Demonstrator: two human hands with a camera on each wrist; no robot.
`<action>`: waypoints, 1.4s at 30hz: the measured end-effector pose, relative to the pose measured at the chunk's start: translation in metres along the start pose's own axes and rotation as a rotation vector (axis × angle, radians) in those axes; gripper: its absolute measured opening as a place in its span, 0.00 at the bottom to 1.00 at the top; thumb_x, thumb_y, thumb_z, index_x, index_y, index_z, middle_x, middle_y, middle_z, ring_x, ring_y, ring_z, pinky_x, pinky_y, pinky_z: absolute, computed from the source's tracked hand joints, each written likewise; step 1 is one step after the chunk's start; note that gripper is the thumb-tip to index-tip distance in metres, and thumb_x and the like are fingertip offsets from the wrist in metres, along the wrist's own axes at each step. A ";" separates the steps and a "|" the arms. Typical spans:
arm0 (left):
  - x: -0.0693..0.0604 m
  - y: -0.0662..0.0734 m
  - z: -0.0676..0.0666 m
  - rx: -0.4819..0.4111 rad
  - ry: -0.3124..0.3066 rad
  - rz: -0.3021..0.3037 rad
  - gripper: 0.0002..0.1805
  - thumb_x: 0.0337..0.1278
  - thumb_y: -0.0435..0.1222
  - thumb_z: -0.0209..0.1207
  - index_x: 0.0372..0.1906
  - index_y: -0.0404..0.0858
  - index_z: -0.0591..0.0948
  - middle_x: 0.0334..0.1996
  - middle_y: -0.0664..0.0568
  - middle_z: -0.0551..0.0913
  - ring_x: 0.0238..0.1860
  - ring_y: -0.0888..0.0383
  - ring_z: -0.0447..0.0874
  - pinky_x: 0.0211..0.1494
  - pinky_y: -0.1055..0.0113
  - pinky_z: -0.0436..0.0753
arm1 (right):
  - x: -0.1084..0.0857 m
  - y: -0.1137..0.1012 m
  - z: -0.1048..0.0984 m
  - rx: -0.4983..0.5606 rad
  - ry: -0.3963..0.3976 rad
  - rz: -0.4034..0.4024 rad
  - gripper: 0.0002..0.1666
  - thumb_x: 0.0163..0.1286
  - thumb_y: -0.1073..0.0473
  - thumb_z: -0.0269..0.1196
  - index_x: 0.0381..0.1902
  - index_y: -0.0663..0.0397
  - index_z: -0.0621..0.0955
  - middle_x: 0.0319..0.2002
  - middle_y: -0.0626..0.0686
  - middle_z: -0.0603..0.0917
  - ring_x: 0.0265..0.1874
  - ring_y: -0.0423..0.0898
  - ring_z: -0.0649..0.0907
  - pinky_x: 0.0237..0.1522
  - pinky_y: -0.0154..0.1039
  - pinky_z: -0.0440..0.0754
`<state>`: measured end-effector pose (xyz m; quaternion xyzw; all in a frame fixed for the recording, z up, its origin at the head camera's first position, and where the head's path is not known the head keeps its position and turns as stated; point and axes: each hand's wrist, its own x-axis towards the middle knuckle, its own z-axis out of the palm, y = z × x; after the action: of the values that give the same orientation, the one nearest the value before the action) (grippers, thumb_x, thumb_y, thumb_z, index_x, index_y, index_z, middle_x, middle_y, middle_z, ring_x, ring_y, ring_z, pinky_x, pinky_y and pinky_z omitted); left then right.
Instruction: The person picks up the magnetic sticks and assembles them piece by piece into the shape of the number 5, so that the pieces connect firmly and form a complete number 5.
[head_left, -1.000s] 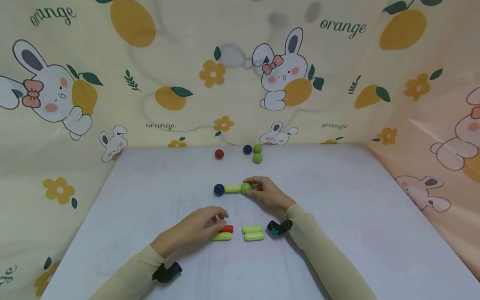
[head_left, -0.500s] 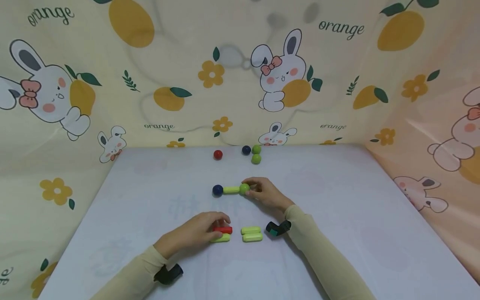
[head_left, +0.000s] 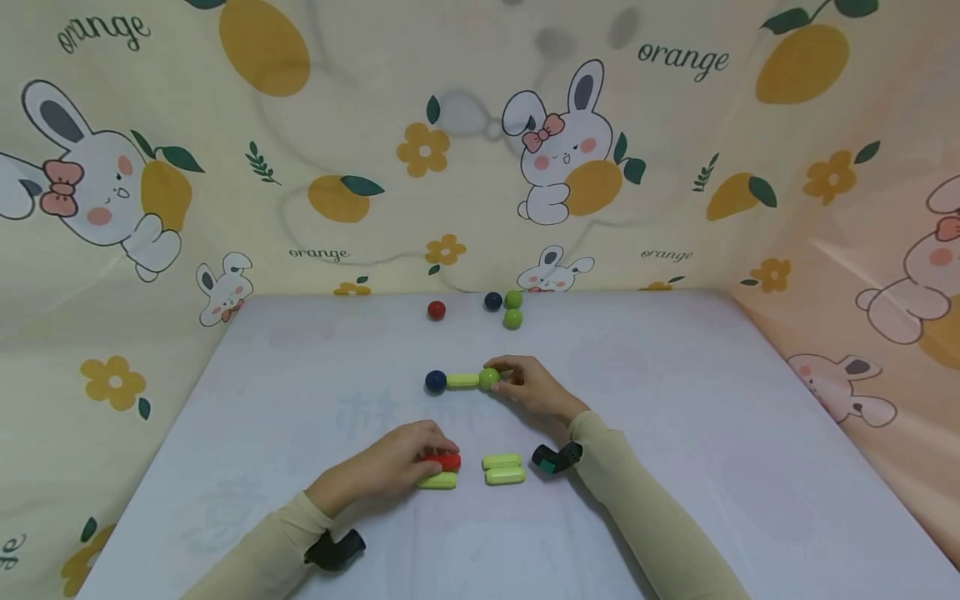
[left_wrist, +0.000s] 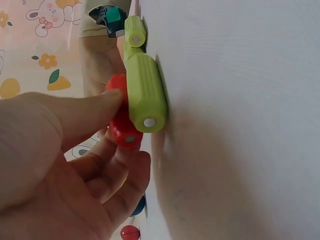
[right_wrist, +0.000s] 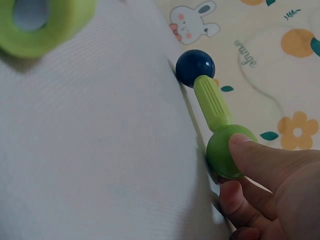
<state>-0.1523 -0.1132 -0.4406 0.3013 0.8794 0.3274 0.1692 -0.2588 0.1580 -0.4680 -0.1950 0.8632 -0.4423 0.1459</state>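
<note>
My left hand (head_left: 401, 452) pinches a red magnetic rod (head_left: 448, 462) between thumb and fingers. Directly in front of that rod lies a light green rod (head_left: 442, 481); the left wrist view shows a round silvery spot on the end of the red rod (left_wrist: 129, 138) and of the green rod (left_wrist: 146, 92). Farther back, my right hand (head_left: 538, 387) holds a green ball (head_left: 489, 380) with thumb and fingers. The ball joins one end of a light green rod (head_left: 462, 381), and a dark blue ball (head_left: 436, 382) sits at the rod's other end.
Two more light green rods (head_left: 504, 476) lie side by side between the forearms. Along the back edge of the white table (head_left: 637, 358) rest a red ball (head_left: 437, 310), a dark blue ball (head_left: 492, 302) and two green balls (head_left: 513, 318). A printed cloth (head_left: 465, 192) hangs behind.
My left fingers have closed on the red rod, which has shifted slightly left and nearer, together with the green rod beside it. My right hand keeps its hold on the green ball.
</note>
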 end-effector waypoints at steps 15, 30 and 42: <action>0.002 -0.004 -0.006 -0.089 0.031 -0.043 0.16 0.68 0.31 0.59 0.59 0.42 0.81 0.47 0.54 0.83 0.46 0.60 0.76 0.46 0.67 0.77 | 0.000 0.000 -0.001 -0.007 0.001 0.001 0.23 0.72 0.61 0.63 0.64 0.52 0.79 0.62 0.55 0.82 0.41 0.45 0.78 0.46 0.37 0.77; 0.007 -0.009 -0.006 -0.190 0.129 -0.057 0.16 0.67 0.34 0.62 0.58 0.41 0.83 0.51 0.51 0.87 0.50 0.57 0.83 0.51 0.67 0.82 | 0.000 0.000 0.001 -0.009 0.002 -0.001 0.23 0.72 0.61 0.64 0.64 0.52 0.79 0.62 0.55 0.82 0.43 0.45 0.80 0.49 0.37 0.78; 0.013 -0.023 -0.013 -0.489 0.196 -0.175 0.21 0.65 0.32 0.61 0.60 0.28 0.79 0.52 0.37 0.85 0.41 0.54 0.88 0.40 0.66 0.87 | -0.001 0.002 0.001 0.008 0.004 -0.002 0.23 0.73 0.61 0.63 0.65 0.53 0.78 0.62 0.56 0.82 0.40 0.45 0.78 0.46 0.37 0.77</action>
<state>-0.1783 -0.1249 -0.4482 0.1414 0.8091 0.5417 0.1787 -0.2581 0.1586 -0.4697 -0.1945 0.8616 -0.4462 0.1442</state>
